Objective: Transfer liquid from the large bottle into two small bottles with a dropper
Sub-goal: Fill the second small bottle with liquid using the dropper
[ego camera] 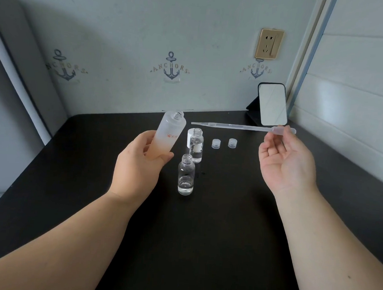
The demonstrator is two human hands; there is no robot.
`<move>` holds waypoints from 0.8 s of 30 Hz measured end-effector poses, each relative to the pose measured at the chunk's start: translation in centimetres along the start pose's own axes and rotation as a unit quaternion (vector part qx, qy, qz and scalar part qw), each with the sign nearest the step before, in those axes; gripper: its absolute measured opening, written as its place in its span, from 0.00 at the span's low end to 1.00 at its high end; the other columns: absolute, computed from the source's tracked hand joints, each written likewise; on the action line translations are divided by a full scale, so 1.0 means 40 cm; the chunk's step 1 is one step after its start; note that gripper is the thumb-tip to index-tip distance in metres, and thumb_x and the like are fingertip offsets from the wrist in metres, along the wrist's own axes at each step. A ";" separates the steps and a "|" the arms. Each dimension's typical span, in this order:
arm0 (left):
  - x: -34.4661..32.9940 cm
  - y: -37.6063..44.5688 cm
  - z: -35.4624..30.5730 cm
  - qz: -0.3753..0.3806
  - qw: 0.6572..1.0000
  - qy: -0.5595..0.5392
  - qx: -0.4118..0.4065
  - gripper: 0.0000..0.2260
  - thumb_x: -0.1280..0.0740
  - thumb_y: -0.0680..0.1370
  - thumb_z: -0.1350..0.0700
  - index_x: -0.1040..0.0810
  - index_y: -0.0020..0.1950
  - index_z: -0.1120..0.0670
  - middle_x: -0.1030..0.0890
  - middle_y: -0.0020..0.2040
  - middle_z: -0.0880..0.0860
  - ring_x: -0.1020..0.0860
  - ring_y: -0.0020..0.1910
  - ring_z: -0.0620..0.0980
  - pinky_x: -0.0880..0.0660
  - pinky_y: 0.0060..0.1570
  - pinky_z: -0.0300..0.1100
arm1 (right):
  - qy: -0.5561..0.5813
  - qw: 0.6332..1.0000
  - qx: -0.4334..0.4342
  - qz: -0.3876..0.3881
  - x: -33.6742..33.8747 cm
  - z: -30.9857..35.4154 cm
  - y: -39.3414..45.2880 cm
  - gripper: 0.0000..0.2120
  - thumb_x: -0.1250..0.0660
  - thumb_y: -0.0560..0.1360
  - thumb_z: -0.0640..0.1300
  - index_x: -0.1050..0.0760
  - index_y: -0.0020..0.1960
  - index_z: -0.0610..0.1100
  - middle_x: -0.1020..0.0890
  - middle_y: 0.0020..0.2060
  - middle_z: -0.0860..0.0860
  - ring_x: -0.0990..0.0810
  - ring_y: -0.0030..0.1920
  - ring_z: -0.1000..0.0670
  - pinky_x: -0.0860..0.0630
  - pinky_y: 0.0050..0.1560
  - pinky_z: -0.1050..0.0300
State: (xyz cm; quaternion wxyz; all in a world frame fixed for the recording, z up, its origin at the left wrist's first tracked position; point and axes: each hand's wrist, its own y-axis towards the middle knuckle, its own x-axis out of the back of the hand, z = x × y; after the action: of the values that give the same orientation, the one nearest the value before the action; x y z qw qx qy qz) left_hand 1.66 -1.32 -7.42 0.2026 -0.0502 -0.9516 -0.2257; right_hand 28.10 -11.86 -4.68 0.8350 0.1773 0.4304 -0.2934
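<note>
My left hand (141, 157) grips the large frosted bottle (168, 133) by its peach lower half and holds it uncapped, tilted to the right above the table. My right hand (285, 158), palm up, pinches the bulb of a clear plastic dropper (242, 127) that lies level in the air, its tip pointing left toward the large bottle's neck. Two small clear bottles stand open on the table: the nearer one (186, 177) with a little liquid at the bottom, the farther one (196, 148) just behind it.
Two small clear caps (216, 143) (232, 143) sit right of the bottles, and a white cap (189, 138) stands behind the farther bottle. A small mirror (272, 103) leans at the back right corner of the black table (203, 234). Walls close off the back and right.
</note>
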 end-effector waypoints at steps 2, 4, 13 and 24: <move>-0.004 0.000 0.002 0.001 1.000 -0.009 0.011 0.19 0.25 0.74 0.47 0.28 0.59 0.32 0.21 0.51 0.33 0.21 0.51 0.37 0.21 0.46 0.37 | -0.003 1.000 -0.003 0.003 -0.001 -0.001 0.000 0.13 0.30 0.78 0.40 0.16 0.36 0.42 0.16 0.39 0.51 0.18 0.39 0.52 0.22 0.42 0.61; -0.007 -0.003 -0.001 -0.001 1.000 -0.017 0.014 0.20 0.24 0.74 0.48 0.28 0.62 0.37 0.22 0.50 0.33 0.23 0.50 0.30 0.25 0.37 0.26 | -0.003 1.000 -0.006 -0.001 -0.004 -0.003 -0.001 0.13 0.30 0.78 0.39 0.16 0.35 0.42 0.16 0.37 0.51 0.19 0.36 0.52 0.23 0.40 0.61; -0.010 0.002 -0.008 0.011 0.999 -0.006 0.047 0.25 0.26 0.75 0.46 0.30 0.69 0.46 0.23 0.57 0.39 0.23 0.53 0.41 0.29 0.44 0.31 | -0.011 1.000 -0.008 -0.009 -0.007 -0.004 0.002 0.07 0.31 0.78 0.37 0.18 0.42 0.39 0.17 0.36 0.49 0.22 0.33 0.52 0.25 0.36 0.61; 0.017 -0.017 -0.016 -0.015 0.996 -0.071 0.055 0.16 0.32 0.78 0.49 0.27 0.66 0.42 0.21 0.56 0.37 0.21 0.52 0.34 0.23 0.50 0.38 | -0.029 0.999 -0.012 0.014 -0.005 -0.007 0.001 0.11 0.30 0.77 0.38 0.15 0.36 0.40 0.18 0.35 0.49 0.22 0.33 0.52 0.25 0.37 0.61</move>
State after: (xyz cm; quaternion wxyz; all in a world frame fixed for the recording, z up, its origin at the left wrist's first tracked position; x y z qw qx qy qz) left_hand 1.16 -2.21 -6.90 0.1332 -0.0402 -0.9752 -0.1720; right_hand 27.88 -11.62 -4.67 0.8535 0.1644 0.4066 -0.2813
